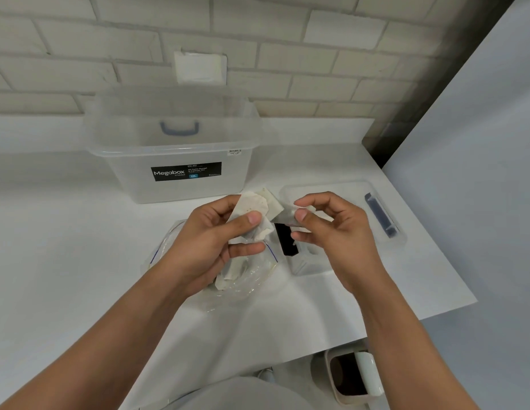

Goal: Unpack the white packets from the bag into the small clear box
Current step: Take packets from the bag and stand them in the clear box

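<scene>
My left hand (216, 244) grips a bunch of white packets (254, 207) above a clear zip bag (251, 279) that lies on the white table. More white packets (231, 275) sit in the bag under that hand. My right hand (328, 229) pinches one white packet (288, 216) between thumb and forefinger, just right of the bunch. It hovers over the small clear box (305, 263), which has a black label on its left wall. What lies inside the box is hidden by my right hand.
A large clear Megabox storage box (175, 149) stands at the back by the brick wall. A clear lid with a blue handle (382, 214) lies right of the small box. The table's edge runs diagonally at the right, with a bin (351, 377) on the floor below.
</scene>
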Action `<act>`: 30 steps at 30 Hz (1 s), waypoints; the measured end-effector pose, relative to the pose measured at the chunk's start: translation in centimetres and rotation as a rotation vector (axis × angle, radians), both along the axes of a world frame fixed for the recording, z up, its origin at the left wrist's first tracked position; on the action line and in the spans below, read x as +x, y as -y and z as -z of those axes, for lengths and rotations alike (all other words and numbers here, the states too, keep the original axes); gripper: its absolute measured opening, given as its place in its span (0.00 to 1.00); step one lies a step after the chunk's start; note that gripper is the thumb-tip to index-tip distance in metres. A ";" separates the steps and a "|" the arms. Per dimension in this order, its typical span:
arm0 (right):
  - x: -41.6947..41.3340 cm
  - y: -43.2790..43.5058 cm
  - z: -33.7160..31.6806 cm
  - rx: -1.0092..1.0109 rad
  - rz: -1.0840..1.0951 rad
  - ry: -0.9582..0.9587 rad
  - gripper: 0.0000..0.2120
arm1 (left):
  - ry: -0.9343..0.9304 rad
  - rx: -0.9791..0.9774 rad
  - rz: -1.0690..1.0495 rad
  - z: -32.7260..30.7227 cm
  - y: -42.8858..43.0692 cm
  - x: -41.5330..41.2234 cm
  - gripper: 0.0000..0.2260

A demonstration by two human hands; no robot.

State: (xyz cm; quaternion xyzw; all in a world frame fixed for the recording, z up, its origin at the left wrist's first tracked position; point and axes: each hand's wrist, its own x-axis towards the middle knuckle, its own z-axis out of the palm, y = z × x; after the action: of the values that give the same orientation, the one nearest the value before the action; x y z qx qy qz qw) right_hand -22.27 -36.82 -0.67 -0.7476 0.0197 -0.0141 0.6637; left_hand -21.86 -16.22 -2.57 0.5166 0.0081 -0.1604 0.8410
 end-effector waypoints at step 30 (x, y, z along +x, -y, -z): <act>6.3 8.1 -5.8 -0.806 -0.205 0.292 0.03 | 0.143 0.238 -0.197 1.5 6.9 0.7 0.04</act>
State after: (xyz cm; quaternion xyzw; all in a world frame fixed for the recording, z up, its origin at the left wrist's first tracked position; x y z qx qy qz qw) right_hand -15.97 -44.90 5.17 -0.9350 -0.1557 -0.0601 0.3129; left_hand -21.11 -23.14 -4.10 0.6193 0.0177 -0.0380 0.7840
